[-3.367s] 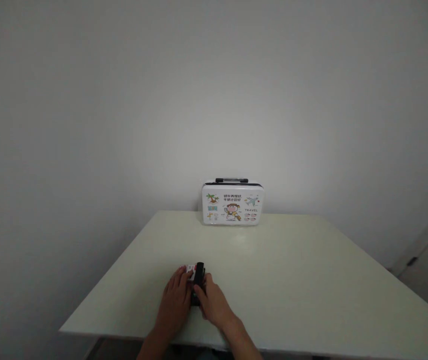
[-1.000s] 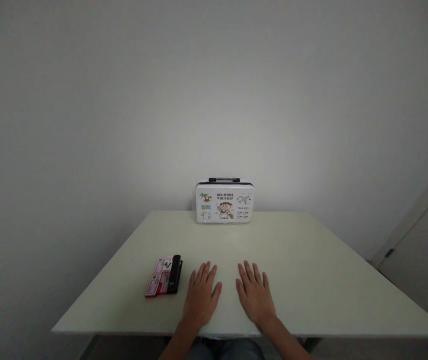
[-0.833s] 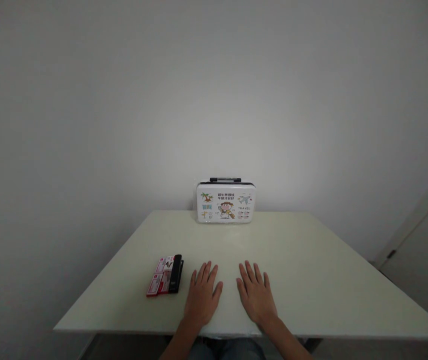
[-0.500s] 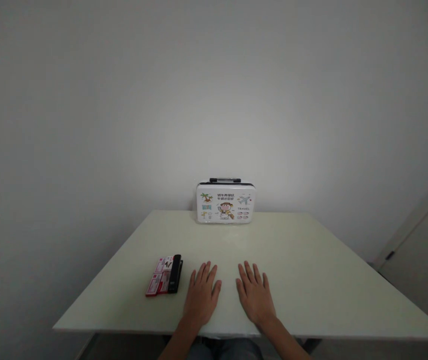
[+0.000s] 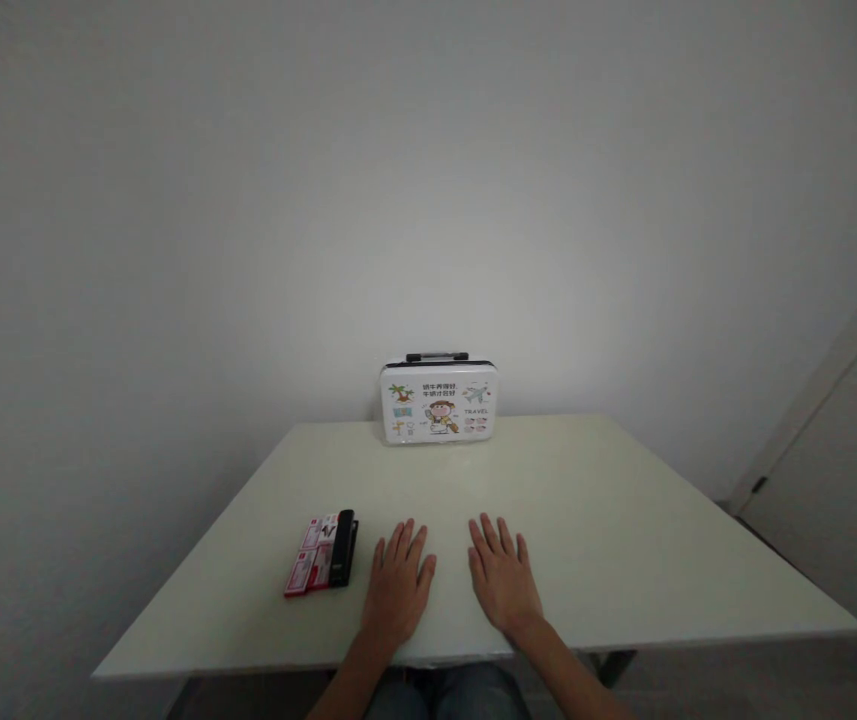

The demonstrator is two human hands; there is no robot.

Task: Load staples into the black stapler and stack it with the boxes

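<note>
Pale wall stood behind the table (image 5: 623, 540). Both hands, left hand (image 5: 396, 585) and right hand (image 5: 501, 578), lay flat, fingers spread, holding nothing. Just left of them lay a black stapler (image 5: 342, 548) against red-white boxes (image 5: 309, 556). Well beyond stood a case (image 5: 438, 402) printed "TRAVEL".

Left hand (image 5: 396, 590): was curled over the black stapler (image 5: 342, 547) and red boxes (image 5: 310, 555) near the middle front of the surface (image 5: 623, 540); now lies flat, palm down, fingers spread, off them.
Right hand (image 5: 501, 580): had its grip on the stapler too; now flat and empty, apart from the left hand.
Stapler: now uncovered, lying along the right edge of the red boxes, just left of the left hand, not touched.
Red boxes: now in plain sight, side by side at the front left.
Printed case (image 5: 438, 400): sits slightly further left in the view in the last half second; the view itself has swung.
</note>
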